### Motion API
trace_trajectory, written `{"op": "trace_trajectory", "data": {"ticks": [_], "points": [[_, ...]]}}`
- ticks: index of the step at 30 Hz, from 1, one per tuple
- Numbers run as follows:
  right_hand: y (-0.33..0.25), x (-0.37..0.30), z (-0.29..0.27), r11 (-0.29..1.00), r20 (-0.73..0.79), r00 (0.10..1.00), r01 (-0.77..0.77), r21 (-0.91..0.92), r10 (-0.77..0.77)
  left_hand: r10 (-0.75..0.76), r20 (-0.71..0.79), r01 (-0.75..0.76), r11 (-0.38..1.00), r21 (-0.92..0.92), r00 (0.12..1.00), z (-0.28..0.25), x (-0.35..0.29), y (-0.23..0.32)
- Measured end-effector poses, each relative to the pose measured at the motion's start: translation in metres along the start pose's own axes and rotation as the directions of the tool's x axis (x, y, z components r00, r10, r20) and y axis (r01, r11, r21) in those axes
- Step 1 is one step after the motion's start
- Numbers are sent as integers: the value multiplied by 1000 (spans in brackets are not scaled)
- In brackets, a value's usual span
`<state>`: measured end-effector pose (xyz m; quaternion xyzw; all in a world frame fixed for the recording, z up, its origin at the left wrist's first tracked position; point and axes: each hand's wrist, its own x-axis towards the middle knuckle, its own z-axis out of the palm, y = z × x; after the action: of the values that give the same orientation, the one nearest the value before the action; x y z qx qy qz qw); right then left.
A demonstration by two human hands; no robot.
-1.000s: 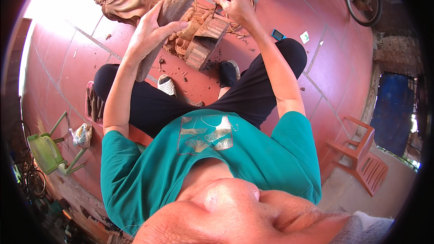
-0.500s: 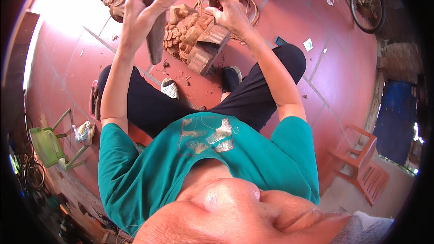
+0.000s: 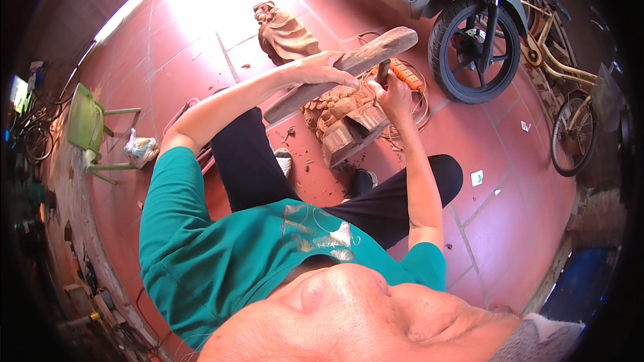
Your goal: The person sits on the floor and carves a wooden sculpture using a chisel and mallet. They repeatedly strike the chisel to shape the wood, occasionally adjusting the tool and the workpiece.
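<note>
While the left hand (image 3: 322, 69) wraps a wooden club (image 3: 377, 51) mid-length, the right hand (image 3: 396, 98) circles a tool handle (image 3: 383, 72), tip unclear from here, at the carved block (image 3: 343, 133) on the floor (image 3: 516, 228). Club: stiff, probably heavy, best held centrally. Block: likely dense, relief fragile; plain end safer.

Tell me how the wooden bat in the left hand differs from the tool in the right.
The wooden bat looks much longer than the tool, whose handle end sticks out of the right hand. The bat slants across the view, while the tool's handle points nearly straight up the picture. The bat is paler, greyish brown; the tool's handle looks darker. Both are held, the bat in the left hand.
</note>
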<state>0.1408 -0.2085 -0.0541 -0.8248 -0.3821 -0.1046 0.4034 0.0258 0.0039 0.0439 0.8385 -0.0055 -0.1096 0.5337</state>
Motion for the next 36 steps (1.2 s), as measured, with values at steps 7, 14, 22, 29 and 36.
{"op": "trace_trajectory", "data": {"ticks": [7, 14, 22, 29, 36], "points": [[-4, 16, -12, 985, 257, 951, -168, -41, 173, -84, 0, 82, 975, -207, 996, 15, 1, 15], [-4, 20, -22, 981, 193, 962, -185, -65, 194, -199, -79, 156, 915, -371, 977, 28, 18, 12], [15, 9, -33, 966, 120, 964, -246, 78, 236, -135, -7, 131, 970, -207, 991, 19, 38, 25], [46, 2, -23, 919, 116, 930, -364, 150, 349, -58, 70, 61, 997, -37, 996, 9, 61, 11], [56, -9, -24, 894, 92, 929, -370, 254, 358, -178, 144, 195, 975, -110, 973, -17, 53, -44]]}}
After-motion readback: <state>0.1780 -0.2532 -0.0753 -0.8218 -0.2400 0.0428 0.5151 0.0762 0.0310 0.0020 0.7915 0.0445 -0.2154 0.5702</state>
